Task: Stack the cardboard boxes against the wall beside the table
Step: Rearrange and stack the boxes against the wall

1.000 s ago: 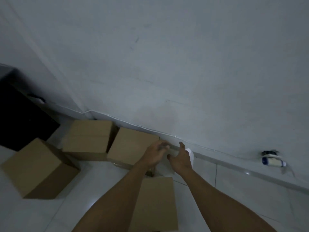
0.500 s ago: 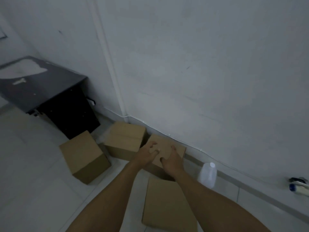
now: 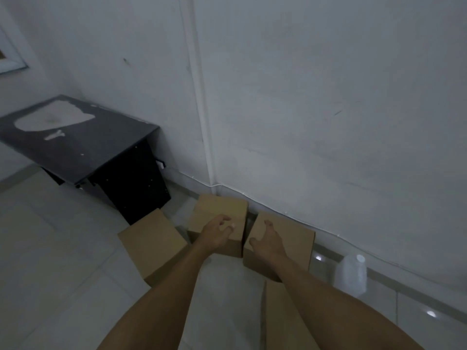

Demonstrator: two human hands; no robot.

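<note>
at the foot of the wall (image 3: 303,97), four cardboard boxes are seen on the pale tiled floor (image 3: 63,261). the middle box (image 3: 222,210) is set close to the wall, to the right of the dark table (image 3: 83,150); the left hand (image 3: 216,234) is laid over its near top edge, fingers curled but not clearly clamped, so a firm grip cannot be told. the right box (image 3: 295,238) is placed just beside it along the wall, and the right hand (image 3: 266,242) is spread flat and open on its top near corner. a third box (image 3: 151,245) is found further from the wall, in front of the table. a fourth box (image 3: 275,317) is partly hidden beneath the right forearm. a clear plastic bottle (image 3: 351,274) is stood near the wall, right of the boxes.
</note>
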